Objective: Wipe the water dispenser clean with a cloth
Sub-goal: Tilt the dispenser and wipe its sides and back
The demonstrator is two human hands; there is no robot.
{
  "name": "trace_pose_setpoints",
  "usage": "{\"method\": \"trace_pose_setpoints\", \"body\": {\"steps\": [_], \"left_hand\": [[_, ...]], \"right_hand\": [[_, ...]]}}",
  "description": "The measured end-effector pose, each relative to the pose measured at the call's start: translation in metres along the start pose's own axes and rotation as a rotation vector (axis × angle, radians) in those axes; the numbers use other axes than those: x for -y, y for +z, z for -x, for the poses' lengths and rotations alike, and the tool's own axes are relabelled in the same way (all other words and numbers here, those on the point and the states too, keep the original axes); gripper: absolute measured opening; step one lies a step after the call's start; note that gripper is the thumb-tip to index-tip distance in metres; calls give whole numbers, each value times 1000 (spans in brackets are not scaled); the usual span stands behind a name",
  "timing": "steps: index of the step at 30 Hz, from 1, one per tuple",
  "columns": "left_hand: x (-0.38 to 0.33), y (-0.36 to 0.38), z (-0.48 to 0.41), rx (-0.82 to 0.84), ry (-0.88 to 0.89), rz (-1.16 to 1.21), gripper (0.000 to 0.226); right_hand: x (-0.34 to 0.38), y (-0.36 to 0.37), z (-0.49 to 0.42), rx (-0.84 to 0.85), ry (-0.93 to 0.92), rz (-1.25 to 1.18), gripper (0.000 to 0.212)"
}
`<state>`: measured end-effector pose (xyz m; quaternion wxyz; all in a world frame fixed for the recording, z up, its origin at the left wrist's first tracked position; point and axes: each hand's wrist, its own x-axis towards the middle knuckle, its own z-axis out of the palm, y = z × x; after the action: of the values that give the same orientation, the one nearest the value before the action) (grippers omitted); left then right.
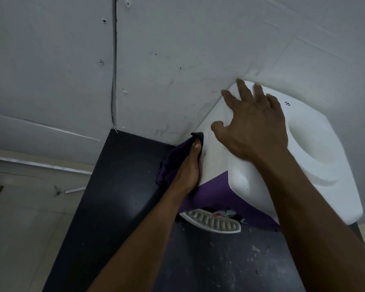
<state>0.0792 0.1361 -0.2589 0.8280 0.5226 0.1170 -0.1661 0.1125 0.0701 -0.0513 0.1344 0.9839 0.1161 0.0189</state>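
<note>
The water dispenser (316, 165) is white on top with a purple front panel and stands on a dark table against the wall. My left hand (188, 167) presses a dark purple cloth (173, 163) against the dispenser's left side. My right hand (255, 123) lies flat on the dispenser's top near its back left corner, fingers spread, holding nothing. A white drip tray (213, 221) sticks out under the purple front.
The dark table (118, 197) carries specks and scuffs and ends at its left edge. A grey panelled wall (167, 49) rises right behind the dispenser. A pale tiled floor (25, 228) lies at the lower left.
</note>
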Motion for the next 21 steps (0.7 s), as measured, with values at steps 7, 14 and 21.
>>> {"method": "trace_pose_setpoints", "body": {"steps": [7, 14, 21], "left_hand": [[-18, -4, -20, -22, -79, -50, 101], [24, -4, 38, -51, -28, 13, 71], [33, -2, 40, -52, -9, 7, 84]], "right_hand": [[1, -1, -2, 6, 3, 19, 75], [4, -3, 0, -27, 19, 2, 82], [3, -1, 0, -15, 14, 29, 81]]}}
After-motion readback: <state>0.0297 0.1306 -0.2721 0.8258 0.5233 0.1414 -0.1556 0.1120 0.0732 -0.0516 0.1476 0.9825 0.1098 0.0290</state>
